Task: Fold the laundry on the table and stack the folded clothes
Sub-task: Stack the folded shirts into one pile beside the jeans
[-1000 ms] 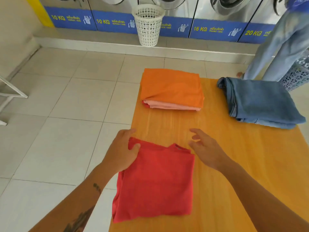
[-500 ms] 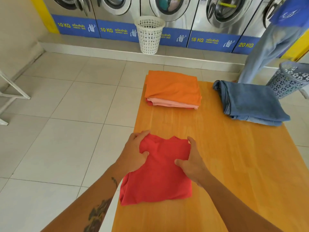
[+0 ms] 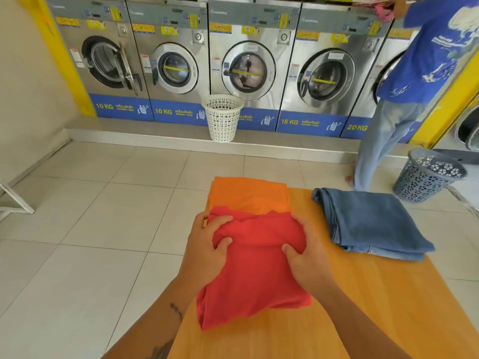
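Note:
A folded red garment is held up off the wooden table by both hands. My left hand grips its left side and my right hand grips its right side. Its far edge overlaps the near edge of the folded orange garment, which tops a stack at the table's far left corner. Folded blue jeans lie at the far right of the table.
A white laundry basket stands on the step before a row of washing machines. A grey basket sits on the floor at right, beside a person in a blue shirt. Tiled floor lies to the left.
Both hands closed on the red garment, lifted it from the near table and carried it forward to the orange stack. The camera tilted up toward the machines.

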Motion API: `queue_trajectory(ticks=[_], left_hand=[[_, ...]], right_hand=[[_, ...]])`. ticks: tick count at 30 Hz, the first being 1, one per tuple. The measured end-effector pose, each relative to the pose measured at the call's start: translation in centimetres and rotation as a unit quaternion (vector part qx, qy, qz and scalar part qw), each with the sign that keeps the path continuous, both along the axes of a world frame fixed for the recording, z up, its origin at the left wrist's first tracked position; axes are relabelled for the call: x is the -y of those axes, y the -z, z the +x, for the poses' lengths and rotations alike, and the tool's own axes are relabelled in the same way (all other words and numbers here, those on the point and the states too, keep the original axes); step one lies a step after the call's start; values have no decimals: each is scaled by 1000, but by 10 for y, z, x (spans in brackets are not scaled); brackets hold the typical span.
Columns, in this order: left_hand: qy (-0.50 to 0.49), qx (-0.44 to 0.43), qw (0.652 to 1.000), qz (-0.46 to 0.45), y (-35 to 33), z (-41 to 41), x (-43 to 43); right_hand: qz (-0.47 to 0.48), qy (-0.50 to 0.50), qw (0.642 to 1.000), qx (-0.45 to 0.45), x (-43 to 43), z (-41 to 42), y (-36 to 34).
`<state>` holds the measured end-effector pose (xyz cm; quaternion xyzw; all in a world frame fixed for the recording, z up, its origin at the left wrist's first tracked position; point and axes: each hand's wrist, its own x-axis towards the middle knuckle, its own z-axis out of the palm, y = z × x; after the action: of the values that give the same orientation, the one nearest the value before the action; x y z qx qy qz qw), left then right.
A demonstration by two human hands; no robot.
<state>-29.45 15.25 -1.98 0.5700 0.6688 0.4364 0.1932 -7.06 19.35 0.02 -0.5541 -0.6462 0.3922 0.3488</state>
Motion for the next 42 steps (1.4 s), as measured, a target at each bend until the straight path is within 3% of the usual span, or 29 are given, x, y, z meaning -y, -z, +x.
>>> queue_trajectory(ticks=[6,12,15,18,22,25,27,30,33,37,42], left_hand=[[5,-71,997,5,-43,-7,-88],[1,-92,995,36,-61,-27,-188],[21,-88,994,-67,-29,-42,-230],[49,-145,965,-211,30,-53,-241],[29,-144,976,-163,64,-61,-239],[30,-207,964,-163,57,-67,-246],[6,-270,956,-113,45,-61,-250],[43,-299,953,-3,26,-29,-253],[93,-338,935,-44,40,-15,-250],[69,-313,944,-74,82,-38,-239],[70,-242,965,-74,86,-41,-246]], right_hand=[[40,13,999,-21,-87,-6,-11],[21,37,998,-50,-179,-33,-18],[-14,47,999,-6,-211,-39,4],[-63,15,995,82,-213,-37,42],[-81,53,992,83,-206,-40,68],[-52,84,968,233,-210,-46,66],[21,86,945,314,-212,-55,56],[127,9,926,357,-222,-74,43],[102,-74,905,406,-224,-81,60],[15,-142,904,402,-230,-75,84],[48,-141,927,345,-231,-58,97]])
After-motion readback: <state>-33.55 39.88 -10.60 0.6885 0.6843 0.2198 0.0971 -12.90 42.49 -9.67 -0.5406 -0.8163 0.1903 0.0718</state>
